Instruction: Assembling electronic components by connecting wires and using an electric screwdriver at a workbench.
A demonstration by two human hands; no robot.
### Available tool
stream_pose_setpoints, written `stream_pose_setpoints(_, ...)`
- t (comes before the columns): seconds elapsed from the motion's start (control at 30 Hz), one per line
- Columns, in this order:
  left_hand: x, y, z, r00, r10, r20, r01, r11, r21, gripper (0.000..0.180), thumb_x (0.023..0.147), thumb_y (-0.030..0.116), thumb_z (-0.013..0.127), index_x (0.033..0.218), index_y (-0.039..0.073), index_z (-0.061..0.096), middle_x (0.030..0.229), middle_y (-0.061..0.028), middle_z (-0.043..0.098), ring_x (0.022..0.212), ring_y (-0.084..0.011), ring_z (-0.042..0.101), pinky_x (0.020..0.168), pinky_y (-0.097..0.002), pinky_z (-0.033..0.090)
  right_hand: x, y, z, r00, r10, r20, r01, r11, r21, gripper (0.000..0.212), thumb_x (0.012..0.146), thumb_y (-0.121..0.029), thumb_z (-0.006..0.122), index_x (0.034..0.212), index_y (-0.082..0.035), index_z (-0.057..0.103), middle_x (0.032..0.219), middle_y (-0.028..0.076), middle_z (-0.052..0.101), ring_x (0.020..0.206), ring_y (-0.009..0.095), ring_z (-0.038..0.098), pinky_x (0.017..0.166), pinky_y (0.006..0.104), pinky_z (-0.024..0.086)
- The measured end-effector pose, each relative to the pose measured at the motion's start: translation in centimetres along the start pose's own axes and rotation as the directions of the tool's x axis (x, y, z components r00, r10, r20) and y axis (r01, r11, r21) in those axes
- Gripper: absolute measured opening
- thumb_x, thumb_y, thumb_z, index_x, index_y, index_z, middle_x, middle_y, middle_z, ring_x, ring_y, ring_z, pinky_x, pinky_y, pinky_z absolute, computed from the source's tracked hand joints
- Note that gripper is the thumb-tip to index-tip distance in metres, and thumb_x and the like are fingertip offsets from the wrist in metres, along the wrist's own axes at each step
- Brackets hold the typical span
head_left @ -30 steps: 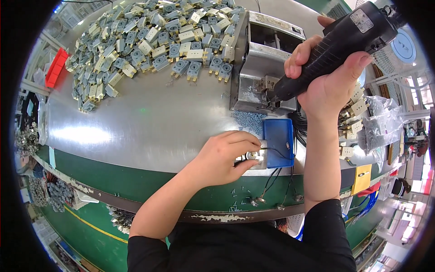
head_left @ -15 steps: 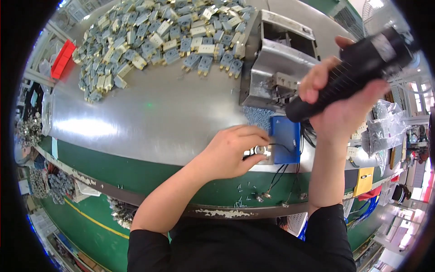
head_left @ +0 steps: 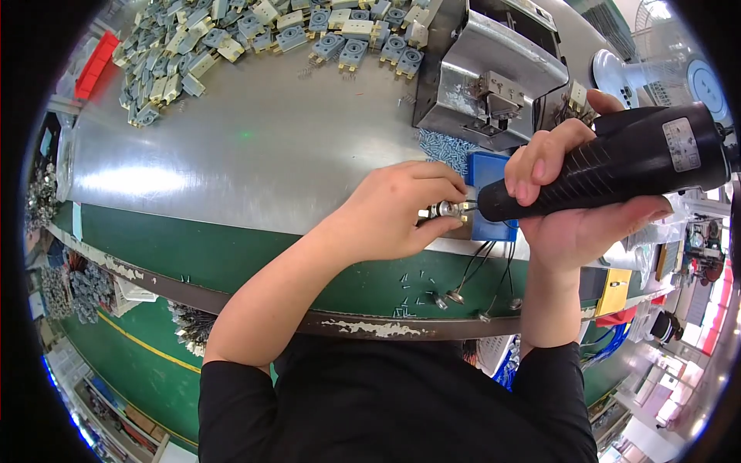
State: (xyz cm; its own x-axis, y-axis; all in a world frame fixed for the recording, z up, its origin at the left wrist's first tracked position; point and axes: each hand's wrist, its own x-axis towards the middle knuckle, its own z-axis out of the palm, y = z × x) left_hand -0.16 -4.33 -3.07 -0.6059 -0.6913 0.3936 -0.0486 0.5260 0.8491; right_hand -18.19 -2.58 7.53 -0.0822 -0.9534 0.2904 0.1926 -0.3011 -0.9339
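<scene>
My right hand (head_left: 567, 235) is wrapped round a black electric screwdriver (head_left: 629, 158), held almost level with its nose pointing left. That nose is right beside a small part (head_left: 444, 209) with a round silver piece and brass-coloured contacts. Thumb and fingers of my left hand (head_left: 397, 207) pinch this part near the bench edge and cover much of it. Whether the screwdriver's bit touches it, I cannot tell. Behind the nose sits a blue tray (head_left: 488, 166), with a heap of small screws (head_left: 444, 147) beside it.
Grey and cream switch-like blocks (head_left: 255, 31) are piled at the back left. A metal fixture (head_left: 494, 73) stands behind the tray. Black leads with round metal ends (head_left: 456, 295) and loose screws (head_left: 404, 302) lie on the green bench edge. A red bin (head_left: 97, 65) is far left.
The screwdriver has come down and tilted to nearly level, its nose now close to the part in my left hand. My head view has shifted, so the bench sits higher in the picture.
</scene>
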Motion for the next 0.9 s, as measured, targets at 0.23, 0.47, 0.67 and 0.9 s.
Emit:
stream_pose_setpoints(0.23, -0.1, 0.1, 0.1, 1.0, 0.013, 0.001, -0.013, 1.0, 0.003, 0.027, 0.079, 0.008, 0.084, 0.103, 0.002, 0.072, 0.11, -0.0122, 0.073, 0.099, -0.033, 0.073, 0.086, -0.0405, 0.059, -0.4, 0.1, 0.2, 0.999, -0.005, -0.039, 0.002, 0.998, -0.055, 0.121, 0.078, -0.098, 0.045, 0.15, -0.002, 0.034, 0.074, 0.007, 0.053, 0.055, 0.018, 0.053, 0.053, 0.0343, 0.047)
stream_pose_setpoints(0.47, 0.0, 0.2, 0.0, 1.0, 0.004, 0.0, -0.004, 1.0, 0.006, 0.027, 0.079, 0.008, 0.084, 0.103, 0.001, 0.072, 0.111, -0.0123, 0.074, 0.1, -0.0336, 0.073, 0.086, -0.0409, 0.059, -1.1, 0.2, 0.4, 0.999, -0.004, -0.038, 0.0, 0.996, -0.087, 0.119, 0.074, -0.1, 0.047, 0.145, -0.005, 0.039, 0.076, 0.006, 0.054, 0.055, 0.017, 0.054, 0.055, 0.0326, 0.047)
stream_pose_setpoints(0.67, -0.1, 0.0, -0.1, 1.0, 0.004, 0.002, -0.004, 1.0, 0.017, 0.028, 0.079, 0.008, 0.083, 0.103, 0.001, 0.073, 0.111, -0.0126, 0.074, 0.1, -0.0337, 0.073, 0.086, -0.041, 0.059, -1.5, 1.7, -0.6, 0.987, -0.119, 0.109, 0.102, 0.984, 0.148, 0.104, 0.077, -0.097, 0.05, 0.132, -0.009, 0.045, 0.075, 0.006, 0.054, 0.056, 0.016, 0.054, 0.053, 0.0316, 0.046)
stream_pose_setpoints(0.9, -0.1, 0.1, -0.1, 1.0, 0.003, 0.005, -0.003, 0.999, 0.049, 0.029, 0.078, 0.007, 0.083, 0.104, 0.001, 0.073, 0.111, -0.0117, 0.074, 0.099, -0.0331, 0.073, 0.085, -0.0406, 0.06, -1.2, 2.4, -0.9, 0.966, -0.174, 0.193, 0.132, 0.968, 0.214, 0.101, 0.077, -0.096, 0.052, 0.127, -0.008, 0.045, 0.074, 0.006, 0.055, 0.054, 0.016, 0.054, 0.051, 0.0312, 0.046)
